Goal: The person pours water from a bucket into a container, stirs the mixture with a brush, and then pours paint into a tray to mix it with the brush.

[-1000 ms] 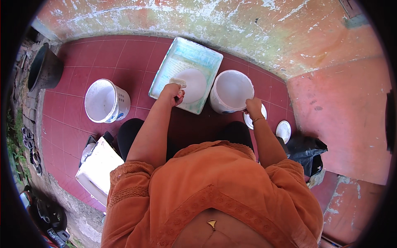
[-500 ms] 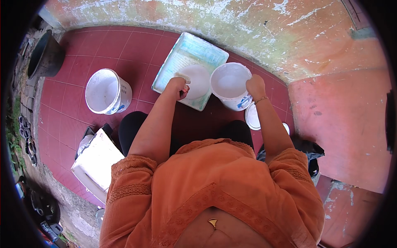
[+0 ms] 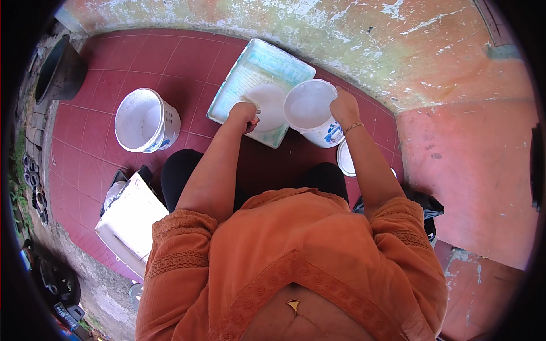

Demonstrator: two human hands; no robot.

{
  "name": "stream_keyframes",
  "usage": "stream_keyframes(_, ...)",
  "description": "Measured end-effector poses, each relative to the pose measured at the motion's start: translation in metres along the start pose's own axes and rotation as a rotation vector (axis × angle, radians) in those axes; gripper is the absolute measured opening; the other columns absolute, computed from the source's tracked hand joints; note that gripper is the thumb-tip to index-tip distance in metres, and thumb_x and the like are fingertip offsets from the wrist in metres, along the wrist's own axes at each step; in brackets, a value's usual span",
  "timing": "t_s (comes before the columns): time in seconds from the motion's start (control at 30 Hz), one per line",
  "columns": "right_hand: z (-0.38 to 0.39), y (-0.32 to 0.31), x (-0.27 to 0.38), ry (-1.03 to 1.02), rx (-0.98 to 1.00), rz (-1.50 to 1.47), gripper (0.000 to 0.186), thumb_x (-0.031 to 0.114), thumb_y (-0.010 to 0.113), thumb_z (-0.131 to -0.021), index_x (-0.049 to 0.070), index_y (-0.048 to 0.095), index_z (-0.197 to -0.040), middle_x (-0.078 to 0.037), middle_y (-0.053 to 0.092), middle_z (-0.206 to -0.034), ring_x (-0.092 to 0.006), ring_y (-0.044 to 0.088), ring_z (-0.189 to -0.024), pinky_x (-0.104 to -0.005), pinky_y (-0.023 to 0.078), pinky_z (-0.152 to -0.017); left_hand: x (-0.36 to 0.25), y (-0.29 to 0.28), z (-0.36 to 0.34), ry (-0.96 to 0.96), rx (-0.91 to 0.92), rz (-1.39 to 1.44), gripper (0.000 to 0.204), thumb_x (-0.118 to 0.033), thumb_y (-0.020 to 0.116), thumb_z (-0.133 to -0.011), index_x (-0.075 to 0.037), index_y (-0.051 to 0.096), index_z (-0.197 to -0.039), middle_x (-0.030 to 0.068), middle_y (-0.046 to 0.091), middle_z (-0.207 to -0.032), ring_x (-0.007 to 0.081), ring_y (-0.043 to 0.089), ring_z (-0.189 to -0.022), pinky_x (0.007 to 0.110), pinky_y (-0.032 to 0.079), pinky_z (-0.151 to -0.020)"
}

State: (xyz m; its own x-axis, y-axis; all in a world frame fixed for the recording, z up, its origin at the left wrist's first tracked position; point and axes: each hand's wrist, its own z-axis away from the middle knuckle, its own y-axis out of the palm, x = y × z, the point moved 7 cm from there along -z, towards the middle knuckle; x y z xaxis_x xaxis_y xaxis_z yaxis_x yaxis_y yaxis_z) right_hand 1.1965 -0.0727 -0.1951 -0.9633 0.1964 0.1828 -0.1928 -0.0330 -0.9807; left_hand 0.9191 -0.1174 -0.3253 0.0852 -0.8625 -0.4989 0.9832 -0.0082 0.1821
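Observation:
A paint tray (image 3: pixel 227 96), white with pale blue-green stains, lies on the red tiles in front of me, white paint (image 3: pixel 272 101) pooled in its near part. My left hand (image 3: pixel 243 115) is closed above the tray's near left part. Only a pale, partly metallic bit shows past its fingers; the rest is hidden. At the tray's right, a white bucket (image 3: pixel 324 129) with blue print tilts toward the pool, its inside coated white. My right hand (image 3: pixel 344 108) grips this bucket at its right rim.
Another white bucket (image 3: pixel 170 122) stands to the left. A white tray (image 3: pixel 129 213) lies near my left leg. A white lid (image 3: pixel 345 158) and a black plastic bag (image 3: pixel 426 204) are at the right. A dark tub (image 3: pixel 71 74) stands far left. A peeling wall (image 3: pixel 364 51) bounds the back.
The bucket and my right hand have shifted slightly left, closer over the tray. My left hand stays closed near the paint. The whole view has shifted a little.

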Motion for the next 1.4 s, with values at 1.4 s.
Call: stream_keyframes(1.4,-0.028,0.007,0.057,-0.096,0.234,0.356,0.026,0.012,0.047,-0.079,0.002,0.067,-0.092,-0.022,0.063,-0.098,-0.0350,0.061,-0.094,-0.0426,0.048,-0.082,0.008,-0.010,-0.009,0.004,-0.079,-0.152,0.010,-0.005,0.034,-0.079,-0.006,0.043,-0.074,0.0033,0.038,-0.046,0.0127,0.029,-0.033,0.030,0.023,-0.032)
